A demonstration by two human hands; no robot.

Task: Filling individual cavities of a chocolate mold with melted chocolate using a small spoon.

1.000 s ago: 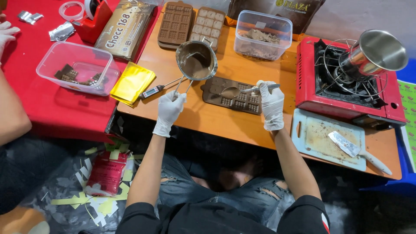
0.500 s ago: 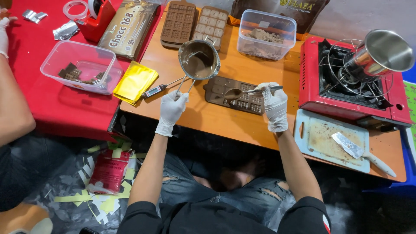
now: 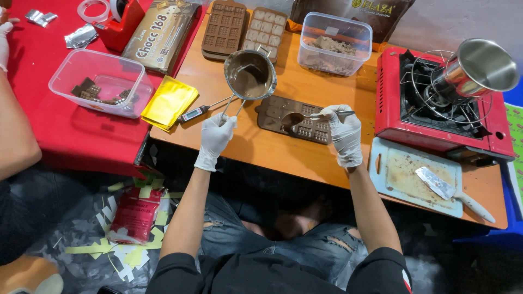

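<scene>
My left hand (image 3: 216,134), in a white glove, grips the wire handle of a small metal pot (image 3: 250,74) with melted chocolate in it, held just above the orange table. My right hand (image 3: 342,129), also gloved, holds a metal spoon (image 3: 297,117) loaded with chocolate over a brown chocolate mould (image 3: 294,120) that lies flat on the table. The pot hangs just left of and behind the mould.
Two more moulds (image 3: 244,30) lie at the back beside a clear tub (image 3: 334,43). A red gas stove (image 3: 442,103) carries a steel pot (image 3: 479,66); a cutting board (image 3: 415,175) with a knife (image 3: 451,193) lies right. A thermometer (image 3: 194,113), yellow foil (image 3: 170,101) and another person's arm (image 3: 15,125) are left.
The view has shifted slightly. My right hand with the spoon has moved a little left over the mould; the pot stays in my left hand.
</scene>
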